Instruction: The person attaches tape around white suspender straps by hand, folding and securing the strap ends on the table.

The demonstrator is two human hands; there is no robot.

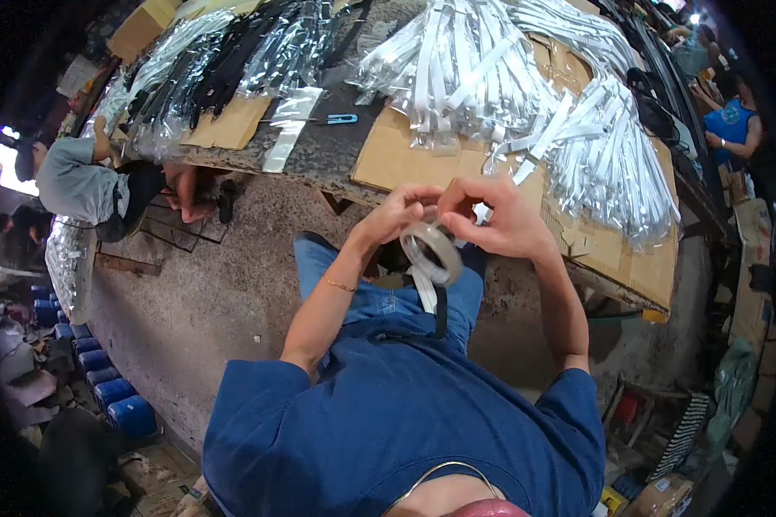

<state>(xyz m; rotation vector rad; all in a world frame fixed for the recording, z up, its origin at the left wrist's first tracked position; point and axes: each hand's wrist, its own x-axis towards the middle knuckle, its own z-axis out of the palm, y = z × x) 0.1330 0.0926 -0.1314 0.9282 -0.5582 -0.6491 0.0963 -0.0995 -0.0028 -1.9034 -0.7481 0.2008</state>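
Observation:
A roll of clear tape (432, 253) hangs just below my two hands, in front of my lap. My left hand (397, 217) has its fingers curled at the upper edge of the roll and grips it. Thumb and forefinger of my right hand (502, 215) are pinched together close beside the roll's top. What lies between those fingertips is too small to make out. Beneath the roll, a white strap (426, 291) and a black strip (441, 312) hang over my lap.
The worktable ahead holds cardboard sheets (391, 160), bundles of white straps in clear plastic (457, 73), dark bagged bundles (233, 65) and a blue cutter (342, 119). A crouching person (82, 181) is at the left, another person (737, 125) at the far right. Blue containers (131, 416) line the left floor.

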